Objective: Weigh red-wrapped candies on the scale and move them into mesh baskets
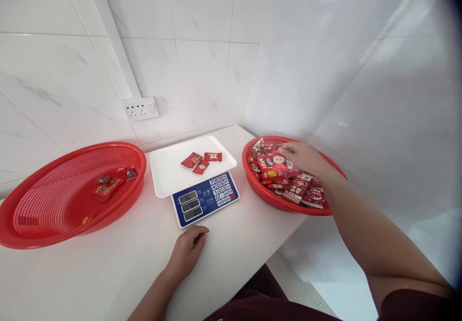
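Observation:
My right hand (305, 156) reaches over the red basket on the right (265, 198), its fingers pinching a red snack packet (278, 160) above the pile of mostly red packets (303, 181). My left hand (187, 250) rests on the table just in front of the digital scale (205, 199), fingers curled in and nothing visible in them. On the scale's white tray (169, 167) lie three small red packets (201, 161), close together. The scale's display digits are too faint to read surely.
To the left stands another red mesh basket (46, 196) with several small packets (108, 186) in it. The white table (119, 273) meets a tiled wall behind, which carries a power socket (140, 109). A pale wall panel (378, 119) rises close beside the right basket.

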A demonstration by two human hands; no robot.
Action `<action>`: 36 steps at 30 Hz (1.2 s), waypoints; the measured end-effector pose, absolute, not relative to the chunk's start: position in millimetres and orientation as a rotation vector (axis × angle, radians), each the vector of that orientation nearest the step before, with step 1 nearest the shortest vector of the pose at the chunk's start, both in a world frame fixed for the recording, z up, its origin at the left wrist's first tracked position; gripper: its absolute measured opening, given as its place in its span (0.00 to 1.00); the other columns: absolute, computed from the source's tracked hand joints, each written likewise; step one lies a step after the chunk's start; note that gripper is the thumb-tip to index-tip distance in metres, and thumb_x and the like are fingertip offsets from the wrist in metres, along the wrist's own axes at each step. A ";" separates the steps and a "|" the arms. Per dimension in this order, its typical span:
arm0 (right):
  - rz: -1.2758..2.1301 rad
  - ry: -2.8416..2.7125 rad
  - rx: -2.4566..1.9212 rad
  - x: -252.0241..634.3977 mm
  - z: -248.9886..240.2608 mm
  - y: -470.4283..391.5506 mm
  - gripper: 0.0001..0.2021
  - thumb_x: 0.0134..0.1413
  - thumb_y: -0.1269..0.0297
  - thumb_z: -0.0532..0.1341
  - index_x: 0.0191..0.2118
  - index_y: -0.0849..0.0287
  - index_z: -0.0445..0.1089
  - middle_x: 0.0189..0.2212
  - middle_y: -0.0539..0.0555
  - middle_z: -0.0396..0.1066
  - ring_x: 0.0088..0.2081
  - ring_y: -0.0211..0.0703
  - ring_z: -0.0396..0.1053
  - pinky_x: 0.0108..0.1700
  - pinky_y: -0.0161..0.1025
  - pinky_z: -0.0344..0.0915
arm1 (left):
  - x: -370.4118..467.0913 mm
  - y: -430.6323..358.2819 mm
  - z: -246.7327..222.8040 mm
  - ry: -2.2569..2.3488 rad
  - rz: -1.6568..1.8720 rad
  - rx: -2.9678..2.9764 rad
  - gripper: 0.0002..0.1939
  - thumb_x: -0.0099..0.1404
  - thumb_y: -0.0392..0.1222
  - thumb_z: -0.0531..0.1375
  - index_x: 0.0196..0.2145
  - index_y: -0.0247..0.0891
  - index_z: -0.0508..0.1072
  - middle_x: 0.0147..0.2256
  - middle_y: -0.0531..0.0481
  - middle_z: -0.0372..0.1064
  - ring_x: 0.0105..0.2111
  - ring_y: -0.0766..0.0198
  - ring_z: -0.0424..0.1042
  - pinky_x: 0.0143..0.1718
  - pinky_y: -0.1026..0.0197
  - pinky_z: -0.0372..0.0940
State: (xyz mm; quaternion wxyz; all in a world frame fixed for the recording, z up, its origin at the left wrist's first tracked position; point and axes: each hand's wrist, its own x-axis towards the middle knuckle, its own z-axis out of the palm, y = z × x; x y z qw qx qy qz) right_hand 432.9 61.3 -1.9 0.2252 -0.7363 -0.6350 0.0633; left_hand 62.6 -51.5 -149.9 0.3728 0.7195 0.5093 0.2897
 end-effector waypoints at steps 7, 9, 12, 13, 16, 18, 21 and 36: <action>0.299 -1.956 -2.145 429.4 -10.1 67.2 0.09 0.49 0.57 0.58 0.28 0.56 0.71 0.30 0.52 0.75 0.33 0.45 0.72 0.31 0.36 0.62 | 62.3 -52.3 -151.9 1.291 0.733 1.822 0.12 0.64 0.43 0.51 0.38 0.41 0.73 0.37 0.49 0.73 0.35 0.62 0.71 0.35 0.60 0.67; 0.275 -1.914 -2.124 425.7 -3.6 65.2 0.09 0.51 0.59 0.56 0.29 0.56 0.69 0.30 0.51 0.75 0.31 0.43 0.71 0.30 0.35 0.61 | 62.1 -52.6 -152.8 1.285 0.733 1.825 0.12 0.64 0.43 0.50 0.39 0.41 0.73 0.37 0.49 0.73 0.35 0.62 0.71 0.35 0.60 0.67; 0.237 -1.791 -2.102 419.6 13.3 63.7 0.09 0.50 0.58 0.56 0.31 0.56 0.69 0.27 0.50 0.74 0.27 0.41 0.69 0.29 0.35 0.61 | 62.2 -53.1 -153.9 1.288 0.739 1.829 0.12 0.64 0.42 0.50 0.39 0.41 0.73 0.38 0.49 0.73 0.36 0.62 0.71 0.35 0.61 0.67; 0.202 -1.746 -2.089 416.9 19.5 64.3 0.09 0.50 0.57 0.57 0.31 0.56 0.70 0.26 0.50 0.73 0.27 0.41 0.69 0.29 0.36 0.60 | 62.4 -53.4 -154.0 1.292 0.741 1.831 0.12 0.64 0.42 0.51 0.39 0.41 0.73 0.37 0.49 0.73 0.35 0.62 0.71 0.35 0.61 0.67; 0.098 -1.679 -2.027 402.7 34.1 70.7 0.11 0.49 0.55 0.58 0.32 0.56 0.71 0.26 0.51 0.73 0.27 0.43 0.69 0.30 0.37 0.60 | 63.3 -54.5 -152.6 1.296 0.752 1.839 0.12 0.63 0.40 0.51 0.38 0.41 0.73 0.36 0.49 0.73 0.34 0.63 0.71 0.34 0.61 0.67; 0.096 -1.686 -1.979 385.5 38.0 78.8 0.11 0.49 0.55 0.59 0.32 0.56 0.72 0.26 0.51 0.74 0.27 0.43 0.69 0.31 0.38 0.61 | 64.1 -54.9 -150.8 1.294 0.762 1.844 0.11 0.63 0.39 0.52 0.38 0.41 0.74 0.36 0.49 0.73 0.34 0.63 0.71 0.35 0.61 0.66; 0.232 -1.738 -1.840 349.7 34.9 94.8 0.12 0.50 0.55 0.59 0.35 0.57 0.73 0.26 0.52 0.74 0.27 0.43 0.70 0.32 0.38 0.62 | 65.0 -54.9 -148.9 1.305 0.763 1.834 0.11 0.62 0.37 0.52 0.38 0.40 0.74 0.36 0.48 0.73 0.33 0.63 0.71 0.34 0.62 0.66; 0.350 -1.666 -1.819 343.7 14.8 48.1 0.16 0.51 0.53 0.59 0.43 0.53 0.73 0.30 0.52 0.76 0.32 0.45 0.71 0.37 0.40 0.63 | 62.9 -55.2 -149.8 1.322 0.743 1.870 0.12 0.62 0.37 0.53 0.39 0.40 0.75 0.34 0.49 0.73 0.32 0.65 0.70 0.35 0.63 0.66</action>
